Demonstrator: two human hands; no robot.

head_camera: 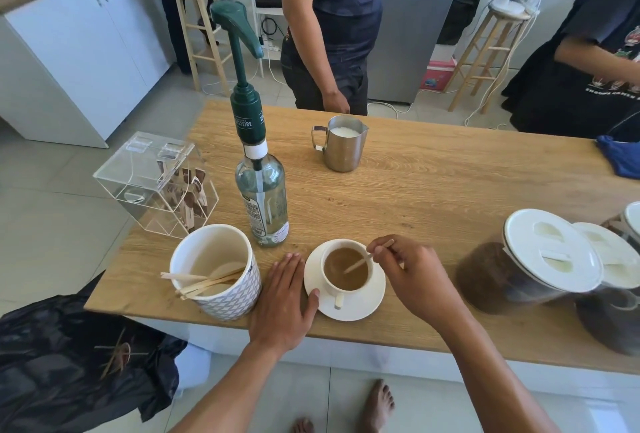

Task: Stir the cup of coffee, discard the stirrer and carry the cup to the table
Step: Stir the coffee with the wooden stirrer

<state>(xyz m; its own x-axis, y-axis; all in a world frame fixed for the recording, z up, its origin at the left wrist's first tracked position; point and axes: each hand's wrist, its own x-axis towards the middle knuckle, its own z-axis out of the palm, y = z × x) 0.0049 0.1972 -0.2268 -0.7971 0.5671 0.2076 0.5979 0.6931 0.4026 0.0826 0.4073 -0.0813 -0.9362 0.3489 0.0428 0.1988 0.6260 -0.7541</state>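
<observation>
Slumping on the tiled floor at the lower left, a black bin bag [69,346] has a few wooden sticks on it, so it is probably where the stirrer will be discarded. On the counter [450,190], a clear acrylic box [156,183] and a patterned pot [221,276] of spare sticks stand beside a pump-topped syrup bottle [261,197].

The left hand [284,297] lies flat on the wood with its fingers straight. Its thumb rests against the saucer [360,308], apparently to stop it sliding. The cup [346,271] stands on that saucer near the front edge, full of milky coffee. The stirrer [367,257] slants into it, pinched at its top by the right hand [408,276]; stirring looks to be the step in hand.

Farther back stands a steel milk jug [343,143], with white-lidded jars [540,259] to the right.

The counter is pale wood-grain. White cabinets, wooden stools and standing people surround it.
</observation>
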